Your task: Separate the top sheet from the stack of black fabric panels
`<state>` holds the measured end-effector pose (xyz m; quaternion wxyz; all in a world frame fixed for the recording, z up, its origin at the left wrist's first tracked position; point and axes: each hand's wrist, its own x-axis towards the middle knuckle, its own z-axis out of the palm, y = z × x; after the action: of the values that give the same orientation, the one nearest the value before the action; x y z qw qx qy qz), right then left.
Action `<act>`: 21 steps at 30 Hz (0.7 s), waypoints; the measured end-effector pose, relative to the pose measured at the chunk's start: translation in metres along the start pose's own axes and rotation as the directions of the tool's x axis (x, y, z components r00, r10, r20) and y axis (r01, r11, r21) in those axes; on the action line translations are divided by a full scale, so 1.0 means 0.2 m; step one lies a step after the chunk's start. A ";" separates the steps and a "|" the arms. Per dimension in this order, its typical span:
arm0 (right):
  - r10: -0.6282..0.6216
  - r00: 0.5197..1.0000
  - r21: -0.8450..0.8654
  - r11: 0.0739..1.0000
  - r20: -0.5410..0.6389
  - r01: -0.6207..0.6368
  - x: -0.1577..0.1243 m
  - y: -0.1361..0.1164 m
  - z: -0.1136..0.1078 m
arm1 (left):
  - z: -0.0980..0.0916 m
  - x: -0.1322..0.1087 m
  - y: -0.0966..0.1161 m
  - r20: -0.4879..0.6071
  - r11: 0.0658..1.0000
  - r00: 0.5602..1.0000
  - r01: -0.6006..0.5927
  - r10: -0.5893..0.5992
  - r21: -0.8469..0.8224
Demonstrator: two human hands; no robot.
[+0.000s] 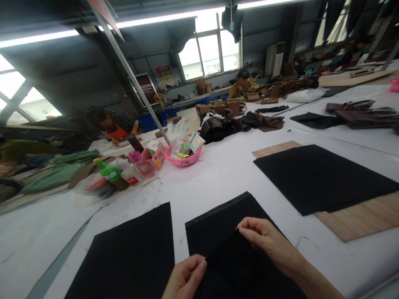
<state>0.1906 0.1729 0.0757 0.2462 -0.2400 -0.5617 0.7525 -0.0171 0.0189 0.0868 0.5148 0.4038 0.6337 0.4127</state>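
A black fabric panel (230, 261) hangs between my two hands, its upper edge pinched at both ends. My left hand (186, 277) is closed on the left end of that edge, thumb on top. Farther up and to the right, my right hand (268, 241) pinches the other end between thumb and fingers. Beneath and beyond the held panel lies another black piece (218, 224) with a grey, rough-looking strip (218, 207) along its far edge. To the left, a separate black fabric panel (134, 253) lies flat on the white table (224, 170).
A stack of black panels (324, 174) rests on a wooden board (364, 216) at right. Beyond are a pink basin (183, 161) of small items, a green-labelled bottle (109, 172), a slanted metal pole (134, 79) and brown bags (221, 109). Co-workers (243, 85) sit across the table.
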 end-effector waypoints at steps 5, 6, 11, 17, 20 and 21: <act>0.010 0.999 -0.025 1.000 -0.038 -0.011 -0.03 0.01 0.00 | 0.02 0.03 -0.03 -0.017 0.999 1.000 0.008 -0.007 0.038; 0.008 0.999 -0.037 0.999 -0.045 -0.010 -0.03 0.01 0.00 | 0.02 0.03 -0.04 -0.014 0.999 1.000 0.013 -0.012 0.047; 0.006 0.997 -0.104 0.994 -0.080 -0.015 -0.04 0.00 0.01 | 0.02 0.04 -0.07 0.005 0.997 1.000 0.023 -0.023 0.072; 0.014 0.995 -0.132 0.991 -0.100 -0.027 -0.07 -0.03 0.03 | 0.04 0.03 -0.07 -0.011 0.988 1.000 0.012 -0.010 0.156; 0.009 0.995 -0.148 0.989 -0.096 -0.023 -0.08 -0.04 0.03 | 0.06 0.04 -0.06 0.007 0.975 1.000 -0.004 0.002 0.224; 0.008 0.995 -0.149 0.989 -0.095 -0.022 -0.08 -0.03 0.03 | 0.07 0.04 -0.06 0.008 0.971 1.000 -0.007 0.005 0.240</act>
<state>0.1995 0.1591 0.0854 0.2480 -0.2971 -0.6029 0.6977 -0.0058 0.0237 0.0714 0.4633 0.4666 0.6758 0.3330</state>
